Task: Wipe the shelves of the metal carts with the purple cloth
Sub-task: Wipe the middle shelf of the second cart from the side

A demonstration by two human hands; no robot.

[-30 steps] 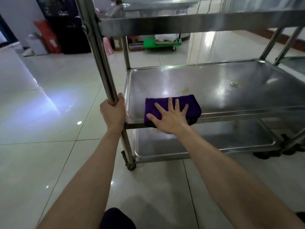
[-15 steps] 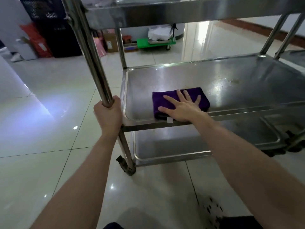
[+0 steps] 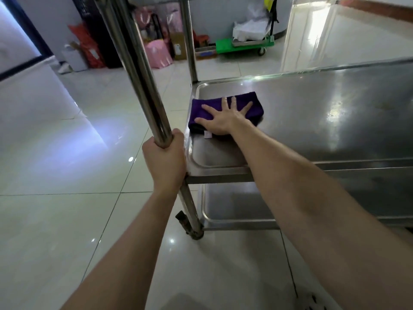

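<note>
- Got the folded rectangular purple cloth [image 3: 253, 105] sitting at the left end of the flat stainless-steel middle shelf [image 3: 324, 121], a bit nearer the far rim than the near one
- Pressing down on it with the right hand [image 3: 223, 119], fingers straight and fanned out, palm flat, not curled round anything
- Clamping the shiny round steel upright post [image 3: 143, 74] with the left hand [image 3: 164, 162], fingers wrapped right round it just beside the shelf's near-left corner, looks like bracing the cart
- Key bit: cloth directly under the right palm and fingers, long axis running left-right along the shelf, poking out past both thumb side and little-finger side, fingertips pointing at the far rim, so across the cloth
- Pretty sure the next stroke means sliding rightwards, with nearly all the bare shelf off to the right and only the raised rim to the left
- Only the right hand placed to do that, left one well off the cloth and busy on the post
- Can't judge the steel lower shelf [image 3: 234, 204], mostly hidden under the arm
</note>
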